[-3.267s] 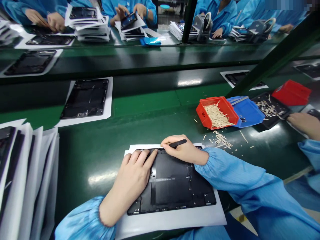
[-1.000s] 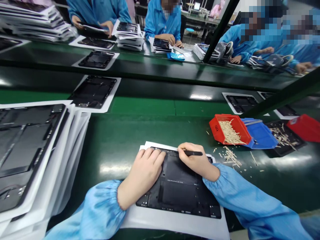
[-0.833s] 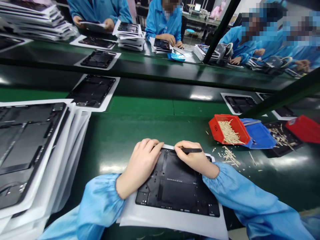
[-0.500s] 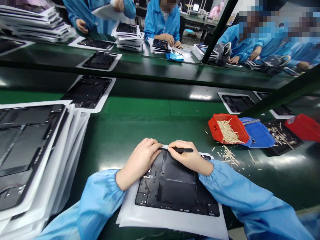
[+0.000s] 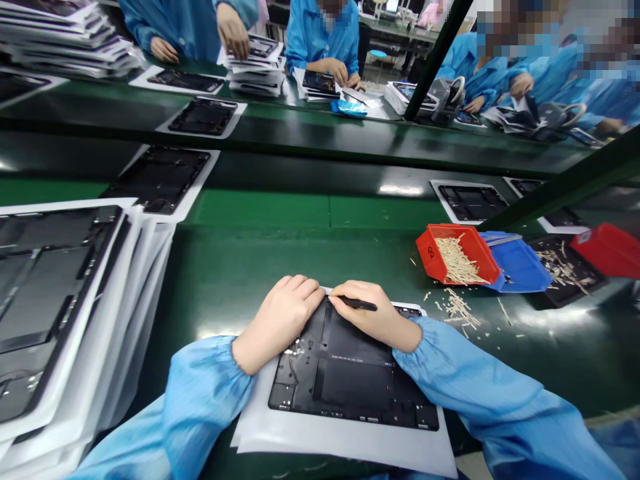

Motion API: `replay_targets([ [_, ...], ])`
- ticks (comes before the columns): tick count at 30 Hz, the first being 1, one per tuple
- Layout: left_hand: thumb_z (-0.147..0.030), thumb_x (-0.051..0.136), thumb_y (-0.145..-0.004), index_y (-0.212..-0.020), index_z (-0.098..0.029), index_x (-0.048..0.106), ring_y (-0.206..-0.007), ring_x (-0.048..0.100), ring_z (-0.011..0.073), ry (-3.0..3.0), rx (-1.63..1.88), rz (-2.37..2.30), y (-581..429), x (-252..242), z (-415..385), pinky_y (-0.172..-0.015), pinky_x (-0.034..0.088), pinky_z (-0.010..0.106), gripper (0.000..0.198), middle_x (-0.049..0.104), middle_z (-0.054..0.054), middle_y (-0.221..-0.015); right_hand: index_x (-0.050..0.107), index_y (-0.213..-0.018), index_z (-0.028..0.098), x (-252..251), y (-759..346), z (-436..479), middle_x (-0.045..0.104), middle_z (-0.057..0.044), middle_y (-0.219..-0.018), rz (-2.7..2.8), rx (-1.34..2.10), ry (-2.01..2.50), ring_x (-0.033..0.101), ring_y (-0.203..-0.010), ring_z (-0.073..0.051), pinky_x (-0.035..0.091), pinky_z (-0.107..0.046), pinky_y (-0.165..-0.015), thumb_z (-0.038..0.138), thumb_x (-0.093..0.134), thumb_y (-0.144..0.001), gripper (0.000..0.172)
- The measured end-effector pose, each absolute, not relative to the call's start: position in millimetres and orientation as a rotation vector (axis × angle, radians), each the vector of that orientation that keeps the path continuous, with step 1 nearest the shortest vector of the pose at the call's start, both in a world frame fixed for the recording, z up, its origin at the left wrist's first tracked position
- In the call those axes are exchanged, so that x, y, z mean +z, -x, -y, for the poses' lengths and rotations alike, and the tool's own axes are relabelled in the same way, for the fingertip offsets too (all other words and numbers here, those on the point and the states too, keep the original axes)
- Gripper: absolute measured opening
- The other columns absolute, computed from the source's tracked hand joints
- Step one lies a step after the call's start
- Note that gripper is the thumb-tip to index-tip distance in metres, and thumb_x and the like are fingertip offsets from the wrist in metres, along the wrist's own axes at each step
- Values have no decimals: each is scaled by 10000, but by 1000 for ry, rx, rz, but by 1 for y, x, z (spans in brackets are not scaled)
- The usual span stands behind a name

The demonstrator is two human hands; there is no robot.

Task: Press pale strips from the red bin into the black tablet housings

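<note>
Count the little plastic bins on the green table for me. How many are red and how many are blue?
Red bins: 2
Blue bins: 1
Total: 3

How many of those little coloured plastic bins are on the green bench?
3. A red bin full of pale sticks, a blue bin right beside it, and a second red bin at the far right edge. More may be out of frame.
</note>
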State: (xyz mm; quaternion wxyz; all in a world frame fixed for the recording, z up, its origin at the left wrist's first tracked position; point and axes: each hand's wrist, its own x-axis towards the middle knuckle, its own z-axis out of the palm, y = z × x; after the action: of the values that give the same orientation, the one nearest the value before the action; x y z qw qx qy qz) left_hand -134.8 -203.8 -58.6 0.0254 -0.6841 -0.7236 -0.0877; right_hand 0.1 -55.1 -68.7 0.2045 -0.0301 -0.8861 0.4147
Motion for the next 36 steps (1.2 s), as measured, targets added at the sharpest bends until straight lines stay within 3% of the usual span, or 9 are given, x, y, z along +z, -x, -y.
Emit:
replay_targets([
  [14, -220, 447, -926, -1045, -172, 597, -880, 517, 202, 2087, -314, 2220, 134, -59, 204, -756, 405, 353, 197, 606, 54, -940, 648, -920, 192, -67, -5, 52, 665, -48, -840, 2558, 1152, 28, 596, -763, -162, 478, -304, -744, 250, 503, -918, 156],
  [26, -234, 428, -935, -1072, -173, 588, -889, 519, 197, 2097, -334, 2258, 136, -60, 205, -774, 403, 347, 219, 616, 53, -963, 670, -946, 190, -64, -3, 53, 689, -37, -895, 2516, 1253, 69, 625, -813, -152, 488, -286, -785, 203, 536, -894, 145],
  [31, -286, 391, -955, -1048, -195, 613, -880, 546, 169, 2054, -590, 2356, 145, -63, 206, -775, 413, 319, 257, 646, 44, -958, 681, -834, 181, -50, -5, 51, 691, -18, -779, 2511, 1455, 156, 636, -702, -133, 515, -252, -699, 201, 556, -862, 129],
  [36, -252, 433, -936, -1006, -200, 622, -841, 540, 182, 2095, -403, 2275, 142, -56, 204, -751, 409, 332, 208, 633, 46, -920, 656, -820, 157, -32, -23, 40, 655, -13, -675, 2292, 1711, 377, 599, -548, -102, 503, -213, -534, 274, 564, -864, 155],
])
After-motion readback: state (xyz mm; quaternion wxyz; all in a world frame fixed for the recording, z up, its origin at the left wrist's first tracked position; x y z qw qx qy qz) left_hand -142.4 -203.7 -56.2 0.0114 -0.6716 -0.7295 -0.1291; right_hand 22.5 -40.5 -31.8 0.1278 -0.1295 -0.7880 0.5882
